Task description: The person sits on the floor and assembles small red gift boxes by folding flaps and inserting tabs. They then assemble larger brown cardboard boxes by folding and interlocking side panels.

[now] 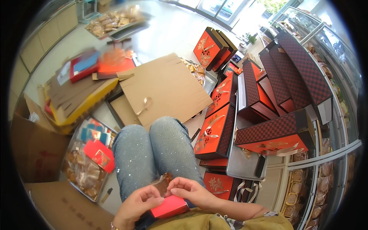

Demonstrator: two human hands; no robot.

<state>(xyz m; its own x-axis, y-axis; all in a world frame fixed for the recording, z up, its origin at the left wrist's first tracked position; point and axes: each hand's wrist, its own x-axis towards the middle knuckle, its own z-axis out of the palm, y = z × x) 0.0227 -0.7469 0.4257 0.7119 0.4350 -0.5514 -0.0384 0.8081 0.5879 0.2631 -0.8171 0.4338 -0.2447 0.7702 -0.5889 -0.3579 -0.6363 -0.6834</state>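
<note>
One small red box [169, 207] lay between my hands at six o'clock, just before my olive top [207, 221]. Over its upper edge stood a brown packet [164, 181]. My right hand [194, 193], at the box's one o'clock, was narrowed, thumb and fingers pinching the packet. My left hand [142, 200], at its ten o'clock, was curled narrow, thumb by the box; I could not tell what it gripped. Beyond were my jeans [134, 157]. At eight o'clock a metal tray [92, 198] held wrapped pastries [78, 165] and a red packet [100, 155]. A cardboard sheet [161, 86] lay toward eleven, orange gift boxes [215, 132] stood near four, and a glass cabinet [337, 147] lined three o'clock.
</note>
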